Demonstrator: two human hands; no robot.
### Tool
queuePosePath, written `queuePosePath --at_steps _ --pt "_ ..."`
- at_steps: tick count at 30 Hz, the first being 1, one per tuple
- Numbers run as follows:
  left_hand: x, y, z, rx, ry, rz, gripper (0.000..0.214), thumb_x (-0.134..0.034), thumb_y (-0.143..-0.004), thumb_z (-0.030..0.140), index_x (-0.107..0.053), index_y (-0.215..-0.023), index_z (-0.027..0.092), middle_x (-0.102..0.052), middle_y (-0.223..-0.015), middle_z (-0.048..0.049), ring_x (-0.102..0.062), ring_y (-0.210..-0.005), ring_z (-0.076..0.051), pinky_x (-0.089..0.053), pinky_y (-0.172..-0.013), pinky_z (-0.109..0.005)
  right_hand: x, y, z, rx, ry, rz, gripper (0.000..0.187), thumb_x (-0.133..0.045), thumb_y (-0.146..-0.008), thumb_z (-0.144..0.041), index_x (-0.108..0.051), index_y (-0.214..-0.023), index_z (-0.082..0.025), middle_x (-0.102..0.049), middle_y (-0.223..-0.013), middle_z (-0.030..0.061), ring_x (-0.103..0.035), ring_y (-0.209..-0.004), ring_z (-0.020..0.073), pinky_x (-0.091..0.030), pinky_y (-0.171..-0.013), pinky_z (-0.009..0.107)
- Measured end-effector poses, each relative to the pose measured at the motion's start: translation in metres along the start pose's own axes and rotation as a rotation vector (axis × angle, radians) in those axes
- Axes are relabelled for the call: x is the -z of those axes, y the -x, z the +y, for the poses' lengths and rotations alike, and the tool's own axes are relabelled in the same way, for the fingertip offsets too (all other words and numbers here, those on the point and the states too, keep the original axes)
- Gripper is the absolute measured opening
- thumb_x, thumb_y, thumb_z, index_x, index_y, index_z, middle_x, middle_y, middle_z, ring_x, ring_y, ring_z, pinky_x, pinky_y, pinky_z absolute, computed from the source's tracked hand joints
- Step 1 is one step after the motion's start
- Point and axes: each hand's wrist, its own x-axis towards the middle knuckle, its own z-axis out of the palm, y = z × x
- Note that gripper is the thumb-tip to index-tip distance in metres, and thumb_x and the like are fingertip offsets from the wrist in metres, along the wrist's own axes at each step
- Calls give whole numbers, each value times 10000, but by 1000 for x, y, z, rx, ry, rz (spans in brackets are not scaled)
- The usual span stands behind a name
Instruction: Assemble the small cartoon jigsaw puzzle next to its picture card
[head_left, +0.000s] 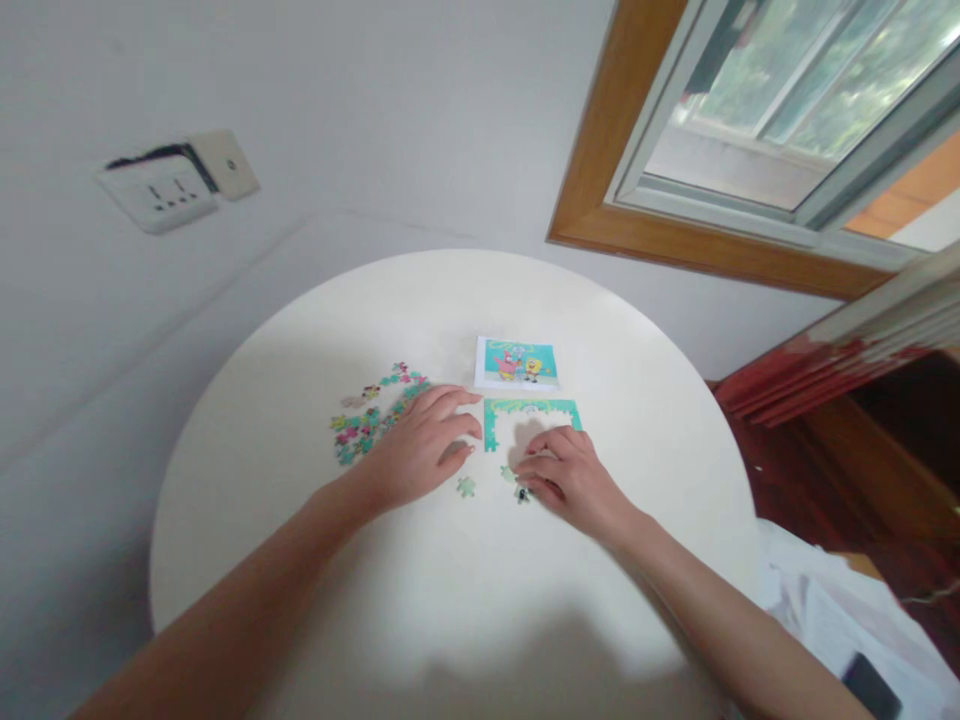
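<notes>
On the round white table [450,600], my left hand [420,445] lies flat with fingers stretched out, just right of a heap of loose puzzle pieces [371,415]. My right hand [566,470] is curled, its fingertips pinching small puzzle pieces [517,485] near the table's middle. Just beyond my hands lies a partly joined green puzzle border [529,410]. A single loose piece [466,487] rests between my hands. A small reference picture [517,362] with cartoon figures lies behind the border.
A white wall with a socket plate [161,190] rises behind the table. A wood-framed window [750,130] is at the upper right. Red-edged boards [825,360] lean at the right; white cloth and a dark phone [870,685] lie at the lower right.
</notes>
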Motion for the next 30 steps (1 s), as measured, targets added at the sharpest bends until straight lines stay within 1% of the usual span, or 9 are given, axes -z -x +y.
queuePosePath --at_steps 3,6,9,12,15,18,21,27,30 --pt "-1 1 2 -17 17 -17 140 -531 -858 163 -640 -934 208 -552 -1253 -73 -399 -1271 -254 -324 -1091 -451 -2 0 -3 -14 -17 4 114 -619 -876 -296 -716 -930 -268 -631 -1022 58 -522 -991 218 -379 -875 391" --pt "-4 2 6 -21 37 -35 144 -542 -854 153 -638 -947 205 -555 -1249 -78 -405 -1269 -249 -324 -1088 -446 -5 1 -6 -59 -20 16 102 -650 -851 -295 -708 -921 -249 -629 -1016 56 -522 -985 223 -390 -862 387" --pt "-6 3 8 -27 52 -42 139 -547 -856 152 -640 -946 200 -561 -1236 -85 -402 -1272 -247 -322 -1090 -437 -7 1 -8 -103 -10 23 183 -664 -839 -320 -696 -1002 -242 -625 -1025 64 -518 -991 234 -403 -858 390" --pt "-8 4 8 -38 61 -36 140 -548 -861 159 -642 -954 205 -566 -1224 -78 -400 -1270 -241 -312 -1096 -429 -7 0 -8 -105 3 16 273 -655 -844 -332 -675 -1108 -262 -614 -1038 73 -513 -1010 245 -411 -859 397" --pt "-9 5 7 -40 68 -31 141 -552 -861 158 -643 -956 210 -561 -1233 -70 -401 -1264 -235 -302 -1098 -426 -6 -1 -6 -78 1 -13 275 -639 -856 -306 -670 -1129 -292 -604 -1055 70 -511 -1019 245 -409 -866 403" --pt "-9 5 7 -41 75 -29 143 -553 -861 159 -641 -962 208 -558 -1230 -72 -397 -1264 -235 -303 -1094 -422 -5 -3 -1 -55 -32 -36 198 -636 -855 -274 -699 -1041 -300 -598 -1038 61 -512 -1008 236 -404 -866 401" --pt "-8 5 7 -39 70 -27 141 -545 -867 164 -641 -961 206 -557 -1227 -76 -389 -1268 -238 -307 -1090 -420 -6 -4 3 -60 -78 -35 117 -659 -833 -253 -712 -934 -281 -591 -996 55 -513 -988 227 -403 -854 391" --pt "-7 5 7 -39 70 -34 142 -537 -873 174 -638 -969 206 -559 -1218 -77 -392 -1264 -240 -305 -1090 -425 -10 -5 -2 -100 -117 -5 41 -669 -821 -220 -695 -836 -248 -593 -939 44 -511 -963 219 -384 -853 389" --pt "-6 5 7 -26 68 -33 132 -540 -873 180 -637 -958 208 -561 -1218 -77 -406 -1250 -244 -310 -1082 -436 -7 -5 -5 -97 -71 4 27 -664 -835 -256 -689 -839 -245 -599 -945 45 -506 -978 225 -372 -848 389"
